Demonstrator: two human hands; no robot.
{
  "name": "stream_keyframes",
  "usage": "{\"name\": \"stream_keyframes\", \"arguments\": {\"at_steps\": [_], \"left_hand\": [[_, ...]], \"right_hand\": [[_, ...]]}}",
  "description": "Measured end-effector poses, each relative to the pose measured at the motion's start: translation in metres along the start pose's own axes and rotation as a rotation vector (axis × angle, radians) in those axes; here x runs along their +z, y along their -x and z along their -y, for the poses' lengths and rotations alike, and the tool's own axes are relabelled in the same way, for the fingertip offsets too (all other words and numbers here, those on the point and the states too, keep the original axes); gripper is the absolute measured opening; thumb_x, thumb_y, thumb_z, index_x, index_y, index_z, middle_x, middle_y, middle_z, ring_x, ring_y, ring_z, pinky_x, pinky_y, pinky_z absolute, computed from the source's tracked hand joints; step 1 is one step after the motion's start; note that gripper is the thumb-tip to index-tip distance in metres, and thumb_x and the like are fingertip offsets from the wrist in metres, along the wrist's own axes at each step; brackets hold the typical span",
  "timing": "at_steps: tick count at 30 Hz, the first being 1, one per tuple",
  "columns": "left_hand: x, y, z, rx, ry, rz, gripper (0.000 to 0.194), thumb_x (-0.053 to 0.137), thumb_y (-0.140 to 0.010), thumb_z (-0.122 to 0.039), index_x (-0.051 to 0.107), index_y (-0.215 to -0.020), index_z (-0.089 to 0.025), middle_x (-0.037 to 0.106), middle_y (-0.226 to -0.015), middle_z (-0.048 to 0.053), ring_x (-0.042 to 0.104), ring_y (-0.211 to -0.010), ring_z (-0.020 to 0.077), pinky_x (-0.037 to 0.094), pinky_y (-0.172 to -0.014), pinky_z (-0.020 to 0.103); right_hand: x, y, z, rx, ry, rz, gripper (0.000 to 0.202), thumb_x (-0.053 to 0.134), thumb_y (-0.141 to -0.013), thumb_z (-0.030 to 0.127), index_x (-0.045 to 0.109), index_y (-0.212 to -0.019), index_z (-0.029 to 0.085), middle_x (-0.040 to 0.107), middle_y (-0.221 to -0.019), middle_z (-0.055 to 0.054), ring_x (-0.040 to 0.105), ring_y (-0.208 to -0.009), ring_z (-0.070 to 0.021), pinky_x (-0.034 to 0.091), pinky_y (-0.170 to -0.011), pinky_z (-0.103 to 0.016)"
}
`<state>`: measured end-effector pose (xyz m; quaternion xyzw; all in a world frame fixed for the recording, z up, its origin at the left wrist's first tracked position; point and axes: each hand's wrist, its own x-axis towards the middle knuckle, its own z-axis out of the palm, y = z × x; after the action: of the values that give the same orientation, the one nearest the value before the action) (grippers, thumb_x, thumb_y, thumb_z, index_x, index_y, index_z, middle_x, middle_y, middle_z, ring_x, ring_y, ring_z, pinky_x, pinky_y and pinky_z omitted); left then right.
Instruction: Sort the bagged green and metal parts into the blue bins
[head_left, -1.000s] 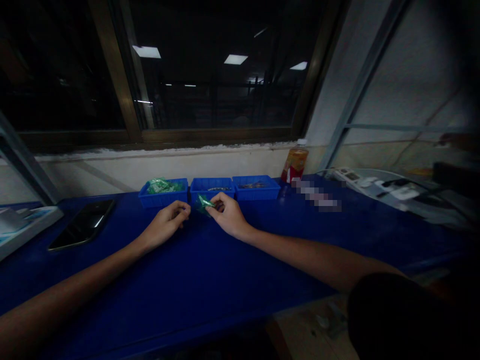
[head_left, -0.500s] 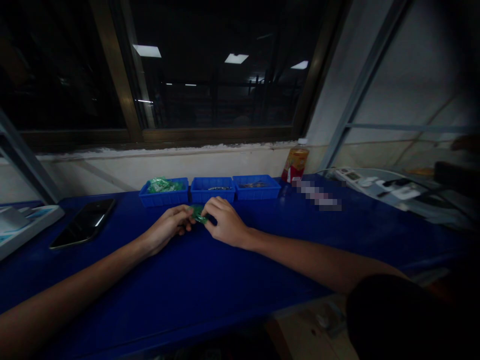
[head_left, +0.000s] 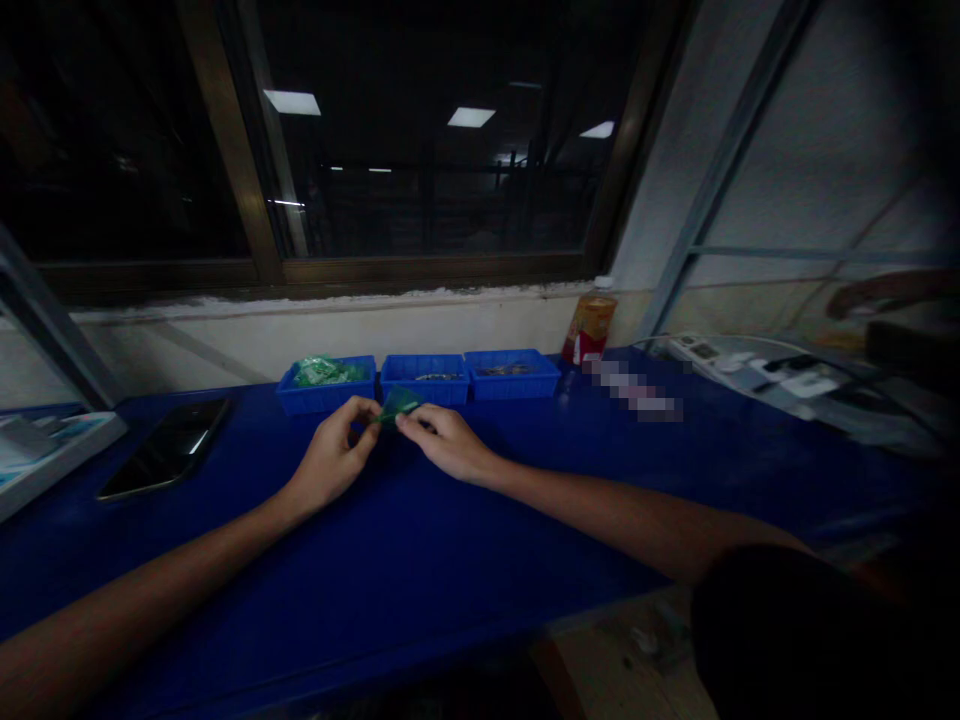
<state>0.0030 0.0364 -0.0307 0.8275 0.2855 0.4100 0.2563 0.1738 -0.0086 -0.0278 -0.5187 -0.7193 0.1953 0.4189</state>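
Observation:
A small green plastic bag, see-through, is stretched between my two hands above the blue table. My left hand pinches its left edge between thumb and finger. On the other side, my right hand is closed on the right edge. Just behind the hands stand three blue bins in a row. The left bin is heaped with green plastic bags. Small metallic pieces lie in the middle bin, and thin pieces too small to name are in the right bin.
A phone lies on the left beside a white tray. At the back right stands a drink bottle, near a power strip with plugs and cables. Another person's hand shows at the far right. A window is behind.
The green bag has gone from bunched between my fingers to spread out and upright. My left hand has turned and both hands grip its edges. Another person's hand has come further in at right.

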Motion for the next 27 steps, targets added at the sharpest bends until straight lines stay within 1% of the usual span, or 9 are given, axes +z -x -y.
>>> {"name": "stream_keyframes", "arguments": {"at_steps": [3,5,10,12,14,18,21,24,27], "left_hand": [[0.000,0.004,-0.005,0.230,-0.201,0.098,0.011,0.044,-0.081,-0.014,0.050,-0.089,-0.018,0.054,-0.089,0.003,0.051,-0.084,0.0152,0.042,-0.074,0.031],[0.001,0.006,-0.007,0.312,-0.267,0.145,0.014,0.044,-0.081,-0.012,0.051,-0.090,-0.019,0.053,-0.091,0.003,0.050,-0.087,0.0161,0.042,-0.078,0.033],[0.003,0.006,-0.009,0.306,-0.340,0.206,0.011,0.046,-0.082,-0.017,0.052,-0.090,-0.018,0.052,-0.091,0.004,0.048,-0.087,0.0183,0.041,-0.079,0.035],[0.003,0.005,-0.011,0.257,-0.328,0.216,0.011,0.047,-0.083,-0.025,0.052,-0.088,-0.017,0.053,-0.087,0.004,0.048,-0.084,0.0187,0.040,-0.077,0.035],[0.001,0.004,-0.012,0.176,-0.264,0.218,0.019,0.046,-0.084,-0.033,0.053,-0.088,-0.017,0.054,-0.086,0.004,0.049,-0.082,0.0186,0.040,-0.076,0.035],[-0.002,0.000,-0.009,-0.038,0.054,0.221,0.036,0.034,-0.088,-0.044,0.057,-0.091,-0.016,0.059,-0.089,0.004,0.052,-0.087,0.0189,0.039,-0.081,0.033],[-0.003,-0.003,-0.005,-0.232,0.246,0.209,0.051,0.023,-0.088,-0.050,0.060,-0.083,-0.014,0.062,-0.083,0.005,0.054,-0.082,0.0188,0.039,-0.076,0.031],[-0.004,-0.004,-0.001,-0.364,0.306,0.182,0.055,0.025,-0.086,-0.054,0.061,-0.075,-0.014,0.062,-0.072,0.004,0.053,-0.071,0.0171,0.036,-0.067,0.029],[-0.003,-0.004,0.000,-0.407,0.333,0.168,0.052,0.031,-0.084,-0.054,0.060,-0.072,-0.013,0.060,-0.067,0.003,0.050,-0.064,0.0151,0.033,-0.062,0.027]], "right_hand": [[-0.002,-0.001,0.000,0.136,-0.232,0.071,0.051,0.029,-0.085,0.056,0.056,-0.068,0.016,0.057,-0.067,-0.001,0.050,-0.068,-0.0127,0.038,-0.067,-0.028],[-0.003,-0.001,0.002,0.177,-0.339,0.094,0.052,0.030,-0.084,0.058,0.055,-0.066,0.017,0.056,-0.065,0.000,0.050,-0.066,-0.0119,0.037,-0.065,-0.027],[0.000,-0.001,0.003,0.171,-0.465,0.143,0.037,0.046,-0.080,0.049,0.054,-0.067,0.015,0.051,-0.061,0.001,0.047,-0.059,-0.0100,0.035,-0.059,-0.025],[0.002,-0.001,0.001,0.140,-0.423,0.142,0.031,0.050,-0.078,0.045,0.053,-0.070,0.015,0.048,-0.061,0.002,0.045,-0.058,-0.0095,0.034,-0.056,-0.024],[0.003,0.000,-0.001,0.089,-0.337,0.121,0.030,0.049,-0.079,0.044,0.053,-0.073,0.015,0.047,-0.061,0.002,0.043,-0.058,-0.0092,0.032,-0.054,-0.023],[0.001,0.004,0.001,-0.021,-0.122,0.095,0.033,0.043,-0.083,0.045,0.054,-0.074,0.015,0.044,-0.059,0.003,0.040,-0.055,-0.0083,0.029,-0.051,-0.022],[-0.001,0.006,0.005,-0.091,0.028,0.113,0.031,0.045,-0.082,0.044,0.056,-0.078,0.015,0.045,-0.058,0.003,0.040,-0.053,-0.0082,0.029,-0.051,-0.022],[-0.002,0.008,0.007,-0.187,0.116,0.096,0.028,0.049,-0.081,0.040,0.059,-0.092,0.015,0.054,-0.069,0.000,0.047,-0.061,-0.0103,0.035,-0.057,-0.023],[-0.002,0.008,0.006,-0.288,0.171,0.060,0.037,0.054,-0.079,0.034,0.054,-0.111,0.017,0.058,-0.084,-0.004,0.051,-0.074,-0.0134,0.040,-0.069,-0.026]]}}
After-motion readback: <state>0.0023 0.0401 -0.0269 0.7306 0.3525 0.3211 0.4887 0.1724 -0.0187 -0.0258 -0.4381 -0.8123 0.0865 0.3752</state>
